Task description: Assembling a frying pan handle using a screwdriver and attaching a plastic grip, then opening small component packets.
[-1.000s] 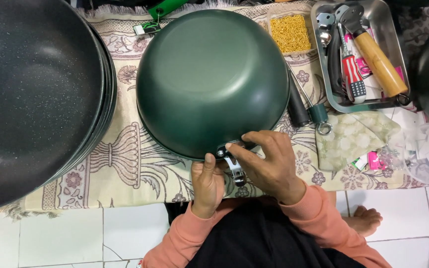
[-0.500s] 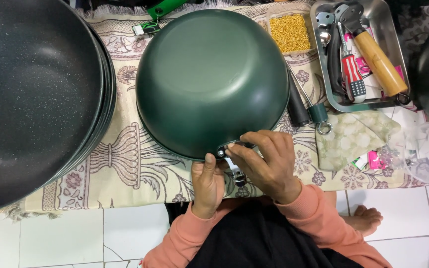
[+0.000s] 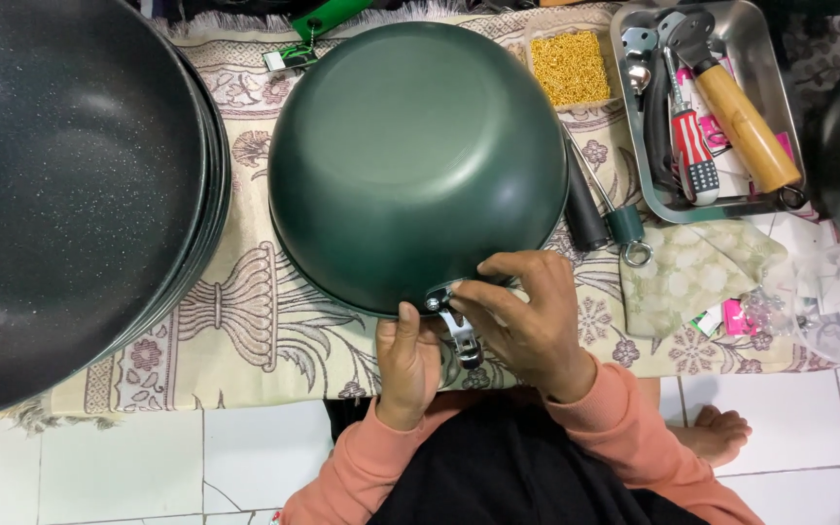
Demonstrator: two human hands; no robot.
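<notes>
The light is bright and even, and it seems to come from above. The upturned green pan (image 3: 418,160) carries only a soft, wide sheen on its base, without hard glare. The metal tray (image 3: 768,58) shows small bright reflections on its rim. Shadows are short and soft, for example under the pan's edge on the patterned cloth (image 3: 245,311). The focus is sharp in the middle. At the left edge the stack of dark pans (image 3: 70,194) looks stretched by the wide lens.
</notes>
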